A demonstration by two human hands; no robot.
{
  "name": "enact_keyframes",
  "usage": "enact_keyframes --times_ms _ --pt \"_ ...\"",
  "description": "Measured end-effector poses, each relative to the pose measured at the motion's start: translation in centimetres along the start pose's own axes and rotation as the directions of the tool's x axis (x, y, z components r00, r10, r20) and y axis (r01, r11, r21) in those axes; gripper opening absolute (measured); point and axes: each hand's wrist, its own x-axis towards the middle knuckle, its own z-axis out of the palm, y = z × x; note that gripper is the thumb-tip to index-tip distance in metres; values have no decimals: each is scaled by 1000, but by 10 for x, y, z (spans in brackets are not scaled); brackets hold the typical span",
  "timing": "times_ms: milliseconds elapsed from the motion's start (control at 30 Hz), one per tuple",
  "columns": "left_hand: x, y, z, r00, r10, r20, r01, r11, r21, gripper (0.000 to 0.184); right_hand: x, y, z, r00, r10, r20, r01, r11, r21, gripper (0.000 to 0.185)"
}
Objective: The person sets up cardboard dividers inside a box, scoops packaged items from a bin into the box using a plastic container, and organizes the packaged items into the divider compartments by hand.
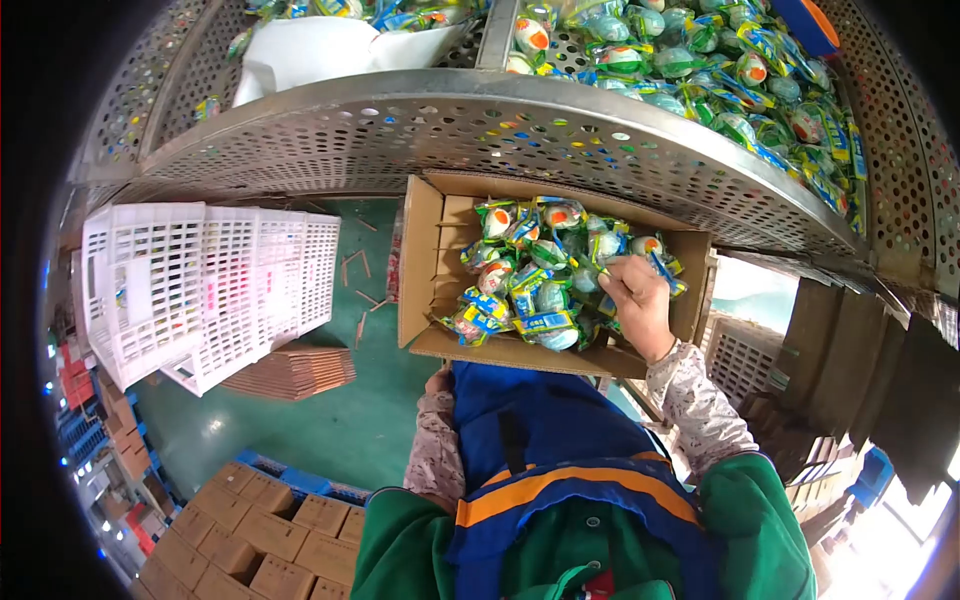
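Note:
An open cardboard box (pixel 424 230) in front of me holds a heap of egg packets (pixel 548 297), clear plastic packs with green, blue and yellow print. My right hand (pixel 637 295) reaches into the right part of the box. Its thumb and fingers are pinched at the wrapper of an egg packet (pixel 586 279), partly hidden by the hand. Below the near left side of the box is my left hand (pixel 438 381), close to the cardboard. Its fingers are hidden, so I cannot tell whether they grip the box.
Above the box runs a perforated metal table (pixel 480 118) heaped with more packets (pixel 690 65), and a white scoop-like plastic piece (pixel 310 55) lies there. White plastic crates (pixel 215 285) stand at left beside flattened cardboard (pixel 290 372). Stacked cartons (pixel 265 530) sit on a blue pallet (pixel 300 478).

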Motion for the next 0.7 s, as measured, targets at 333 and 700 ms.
enact_keyframes --times_ms 333,700 --pt "-101 157 -292 866 141 479 410 348 -843 25 -26 24 10 882 370 293 -435 396 809 6" --pt "64 335 -329 651 757 -51 -741 649 174 62 -18 19 -13 756 592 279 -505 256 824 11"
